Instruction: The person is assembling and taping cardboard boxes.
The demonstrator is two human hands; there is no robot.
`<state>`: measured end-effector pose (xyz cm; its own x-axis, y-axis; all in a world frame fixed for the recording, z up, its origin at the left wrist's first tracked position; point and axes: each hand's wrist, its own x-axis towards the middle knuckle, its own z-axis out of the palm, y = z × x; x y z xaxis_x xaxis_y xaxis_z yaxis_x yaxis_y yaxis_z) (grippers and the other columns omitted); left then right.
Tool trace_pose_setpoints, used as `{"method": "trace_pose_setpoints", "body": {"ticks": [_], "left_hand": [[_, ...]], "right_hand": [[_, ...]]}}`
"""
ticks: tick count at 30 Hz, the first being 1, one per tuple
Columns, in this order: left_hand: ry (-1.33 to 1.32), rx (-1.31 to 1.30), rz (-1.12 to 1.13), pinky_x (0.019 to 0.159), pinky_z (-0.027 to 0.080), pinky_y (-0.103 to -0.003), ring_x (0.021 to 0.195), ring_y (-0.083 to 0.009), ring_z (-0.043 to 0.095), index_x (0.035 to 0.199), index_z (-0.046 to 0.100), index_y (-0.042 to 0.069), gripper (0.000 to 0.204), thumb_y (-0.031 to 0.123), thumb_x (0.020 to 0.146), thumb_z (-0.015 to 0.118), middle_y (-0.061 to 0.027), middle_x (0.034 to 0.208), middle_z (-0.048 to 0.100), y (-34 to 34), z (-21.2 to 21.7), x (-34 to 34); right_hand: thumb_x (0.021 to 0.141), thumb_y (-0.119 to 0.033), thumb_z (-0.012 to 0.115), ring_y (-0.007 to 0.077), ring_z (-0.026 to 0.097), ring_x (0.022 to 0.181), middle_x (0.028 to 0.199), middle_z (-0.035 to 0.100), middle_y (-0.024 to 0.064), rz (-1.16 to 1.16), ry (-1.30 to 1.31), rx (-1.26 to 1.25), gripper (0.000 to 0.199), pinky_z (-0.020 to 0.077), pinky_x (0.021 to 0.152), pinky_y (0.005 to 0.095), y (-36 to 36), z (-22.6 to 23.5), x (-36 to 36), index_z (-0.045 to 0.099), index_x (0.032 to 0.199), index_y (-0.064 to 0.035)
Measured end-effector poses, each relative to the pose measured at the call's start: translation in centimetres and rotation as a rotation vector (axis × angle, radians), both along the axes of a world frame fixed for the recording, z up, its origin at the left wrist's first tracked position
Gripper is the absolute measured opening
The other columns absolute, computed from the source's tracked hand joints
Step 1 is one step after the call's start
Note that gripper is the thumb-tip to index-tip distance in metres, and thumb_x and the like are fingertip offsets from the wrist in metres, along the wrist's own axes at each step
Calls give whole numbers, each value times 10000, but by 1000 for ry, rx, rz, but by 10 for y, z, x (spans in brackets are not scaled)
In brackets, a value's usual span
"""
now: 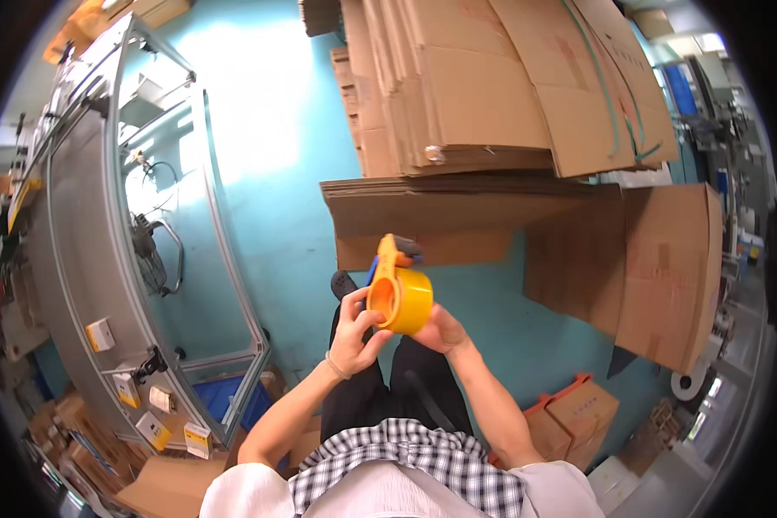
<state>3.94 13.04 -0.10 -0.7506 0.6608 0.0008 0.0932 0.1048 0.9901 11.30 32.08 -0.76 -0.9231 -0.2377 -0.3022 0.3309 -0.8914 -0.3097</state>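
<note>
A tape dispenser [388,253] with an orange frame and a dark head is held up in front of my body. It carries a wide roll of yellow packing tape [416,302]. My left hand [352,337] is closed on its left side, fingers and thumb at the ring of the hub. On the roll's lower right side my right hand [443,330] has its fingers curled against the tape; its fingertips are partly hidden behind the roll. A bit of blue shows beside the dispenser's frame.
Flattened cardboard sheets [483,82] are stacked ahead, some tied with green strap. Folded cardboard [665,259] stands at the right. A metal-framed cart [82,233] rises at the left, small yellow-and-white boxes on it. A closed carton [578,414] sits at lower right.
</note>
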Motion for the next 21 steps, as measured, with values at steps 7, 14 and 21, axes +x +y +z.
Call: {"method": "trace_pose_setpoints", "body": {"ticks": [7, 14, 21], "left_hand": [[-95, 93, -280, 735, 536, -324, 885, -238, 623, 1153, 565, 35, 472, 220, 783, 793, -180, 1254, 512, 119, 18, 18], [-509, 111, 72, 417, 417, -184, 528, -61, 594, 999, 612, -9, 246, 197, 1017, 480, -133, 877, 735, 181, -7, 37], [-776, -66, 72, 368, 314, -214, 456, -62, 552, 882, 662, 22, 390, 366, 1002, 523, -25, 588, 606, 285, -25, 4]], "right_hand": [[783, -124, 765, 158, 643, 950, 1063, 644, 35, -345, -272, 443, 388, 532, 840, 301, 75, 1, 71, 615, 1137, -79], [811, -143, 773, 159, 623, 1028, 1197, 629, 75, -124, -175, 582, 486, 526, 883, 335, 142, -8, 78, 549, 1234, -65], [765, -110, 792, 132, 565, 1072, 1143, 581, 43, -253, 32, 965, 541, 465, 928, 281, 210, 1, 63, 502, 1218, -58]]}}
